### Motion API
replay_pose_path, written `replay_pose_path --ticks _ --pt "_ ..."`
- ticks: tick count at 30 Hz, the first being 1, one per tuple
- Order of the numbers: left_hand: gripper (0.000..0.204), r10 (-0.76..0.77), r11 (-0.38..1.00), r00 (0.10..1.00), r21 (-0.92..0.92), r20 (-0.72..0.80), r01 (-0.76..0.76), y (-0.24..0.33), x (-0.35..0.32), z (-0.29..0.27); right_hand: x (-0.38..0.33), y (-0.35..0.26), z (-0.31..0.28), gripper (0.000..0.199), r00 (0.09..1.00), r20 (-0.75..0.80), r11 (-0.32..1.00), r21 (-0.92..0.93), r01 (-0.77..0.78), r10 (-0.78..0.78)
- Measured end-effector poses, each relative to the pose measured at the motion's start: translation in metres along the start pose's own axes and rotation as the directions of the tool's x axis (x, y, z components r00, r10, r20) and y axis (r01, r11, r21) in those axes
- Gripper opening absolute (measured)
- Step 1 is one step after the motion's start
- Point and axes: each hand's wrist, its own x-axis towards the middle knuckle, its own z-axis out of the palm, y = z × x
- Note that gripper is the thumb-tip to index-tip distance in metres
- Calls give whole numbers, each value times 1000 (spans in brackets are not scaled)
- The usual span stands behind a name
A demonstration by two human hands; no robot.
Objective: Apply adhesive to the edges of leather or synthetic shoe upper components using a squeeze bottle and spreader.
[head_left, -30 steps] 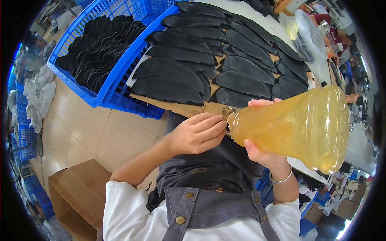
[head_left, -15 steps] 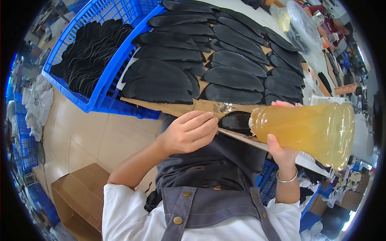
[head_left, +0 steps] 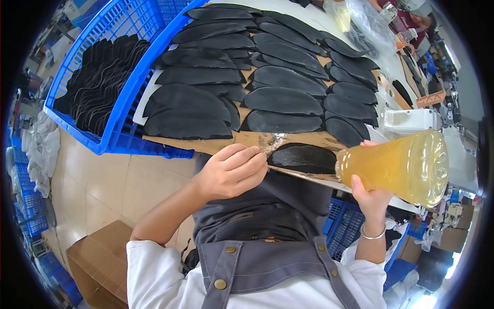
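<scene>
In my right hand (head_left: 371, 198) is a clear plastic bottle (head_left: 393, 164) of amber-yellow liquid, lying nearly sideways. Its crusted mouth end points left, at the right end of a black, long oval flat piece (head_left: 302, 158). That piece lies at the near edge of the brown board (head_left: 247, 140), with a wet-looking shine on its left part. My left hand (head_left: 234, 172) is closed in a pinch at the piece's left tip; what the fingertips hold is hidden. Beyond, overlapping rows of similar black pieces (head_left: 283, 100) cover the board.
A blue plastic crate (head_left: 110, 126) at the left holds a stack of black wavy-edged pieces (head_left: 100, 82). A cardboard box (head_left: 103, 257) sits on the tiled floor. Clear plastic bags (head_left: 363, 23) and a white machine part (head_left: 411, 120) are at the right. A person (head_left: 411, 23) is at far right.
The bottle's mouth has shifted right relative to the near black piece, uncovering more of it. My left hand remains pinched at the piece's left tip. The whole view has shifted slightly.
</scene>
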Motion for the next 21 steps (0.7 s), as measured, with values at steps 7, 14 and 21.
replay_pose_path --ticks 7,14,21 --pt "19 8 1000 999 -27 -31 -9 -1 1 0 -9 -7 -6 84 971 -239 956 288 64 7" --pt "21 5 1000 999 -1 33 -5 1 2 -3 29 -40 45 80 952 194 969 -27 247 -237" --pt "20 8 999 999 38 36 -9 3 3 -2 19 -62 23 55 916 201 859 325 -396 346"
